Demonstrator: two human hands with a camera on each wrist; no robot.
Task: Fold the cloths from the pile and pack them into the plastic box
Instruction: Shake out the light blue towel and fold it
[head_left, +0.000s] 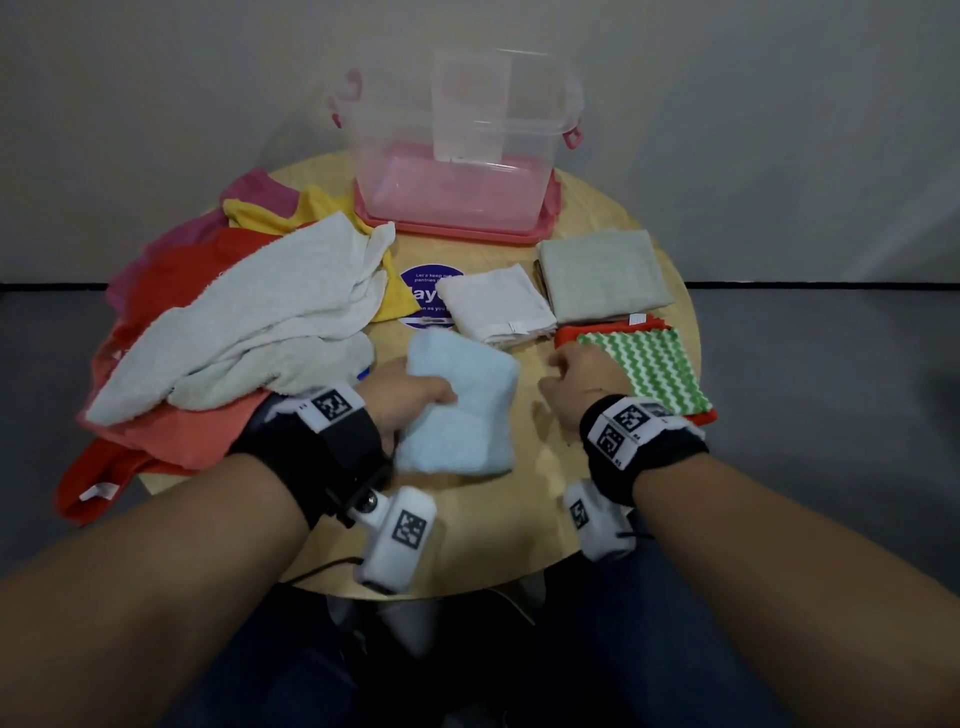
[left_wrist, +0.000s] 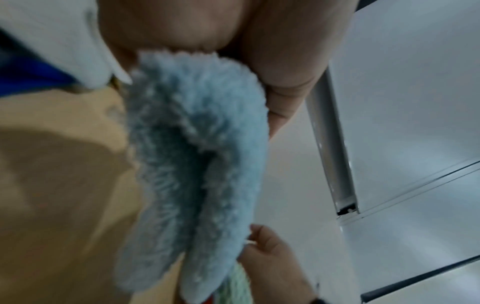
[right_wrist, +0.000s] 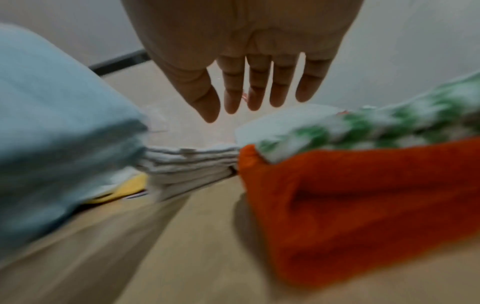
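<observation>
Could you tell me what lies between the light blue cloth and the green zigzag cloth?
Only the open right hand above bare table, seen in the head view.

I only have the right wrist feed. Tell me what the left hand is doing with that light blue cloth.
Observer: The left hand grips the folded light blue cloth at its left edge, thumb on top, in the head view.
Operator: Report whether anything is in the plastic box.
Observer: The plastic box holds no cloth; it stands on its pink lid at the table's far side.
Operator: Say what is left to fold.
Observer: A loose pile sits on the left: a white towel lies over red, yellow and pink cloths.
Operator: Confirm my right hand is free.
Observer: The right hand holds nothing; it is beside the green zigzag cloth.
</observation>
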